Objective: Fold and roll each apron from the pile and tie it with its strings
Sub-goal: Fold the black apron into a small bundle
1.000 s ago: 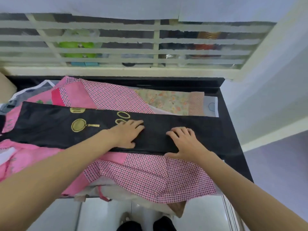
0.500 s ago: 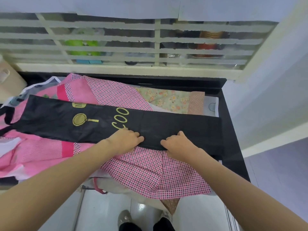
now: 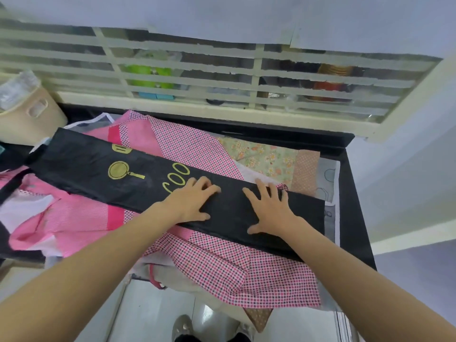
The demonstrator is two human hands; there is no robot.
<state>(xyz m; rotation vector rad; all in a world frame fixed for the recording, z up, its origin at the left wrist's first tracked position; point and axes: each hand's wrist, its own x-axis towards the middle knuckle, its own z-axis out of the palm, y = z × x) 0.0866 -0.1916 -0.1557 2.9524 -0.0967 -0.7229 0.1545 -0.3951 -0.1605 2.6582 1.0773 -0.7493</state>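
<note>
A black apron (image 3: 103,174) with a yellow pan print lies folded into a long band across the pile, running from upper left to lower right. My left hand (image 3: 191,201) presses flat on its middle, fingers spread, beside the yellow letters. My right hand (image 3: 270,209) presses flat on the band further right, fingers spread. Under the band lies a pile of aprons: pink checked (image 3: 229,270), plain pink (image 3: 66,218), and floral green (image 3: 261,156). A black strap (image 3: 9,188) trails off the band's left end.
The pile sits on a black counter (image 3: 355,213) that ends at the right and near edges. A slatted cream window (image 3: 222,77) runs behind it. A beige basket (image 3: 27,114) stands at the far left. Pale floor tiles and my shoes (image 3: 182,327) show below.
Both hands went from gripping the band's near edge with curled fingers to pressing flat on top of it, fingers spread. The black band now lies tilted and wider on the right.
</note>
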